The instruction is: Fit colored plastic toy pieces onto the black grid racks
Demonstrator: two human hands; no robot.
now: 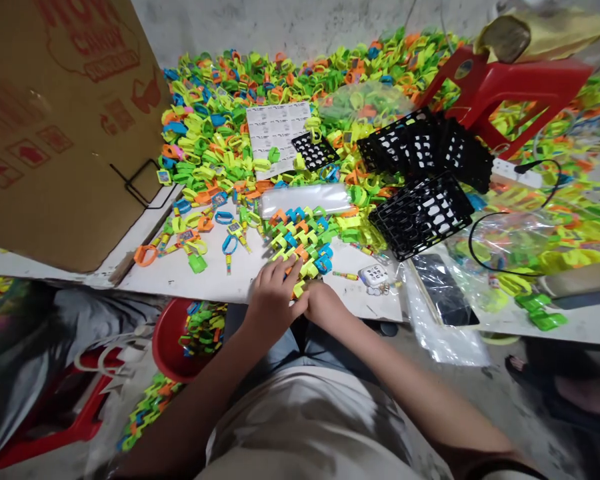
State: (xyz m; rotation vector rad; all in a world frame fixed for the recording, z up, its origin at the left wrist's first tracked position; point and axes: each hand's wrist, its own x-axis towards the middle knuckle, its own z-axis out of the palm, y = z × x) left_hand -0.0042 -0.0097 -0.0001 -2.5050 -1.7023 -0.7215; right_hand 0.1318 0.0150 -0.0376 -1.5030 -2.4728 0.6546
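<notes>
While the left hand (pixel 273 300) lies loosely curled on the stack of plastic clips (pixel 300 243) before the black basket (pixel 420 213), the right hand (pixel 323 303) pinches its near edge, light, stiff pieces best gripped by the sides

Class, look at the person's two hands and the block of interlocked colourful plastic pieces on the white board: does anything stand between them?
Nothing visible does. The left hand and right hand already touch the near edge of the block of interlocked colourful plastic pieces.

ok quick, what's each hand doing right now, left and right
Left hand: fingers spread flat on the block of colourful plastic pieces, gripping nothing.
Right hand: at the block's near edge; grip cannot be told.
</notes>
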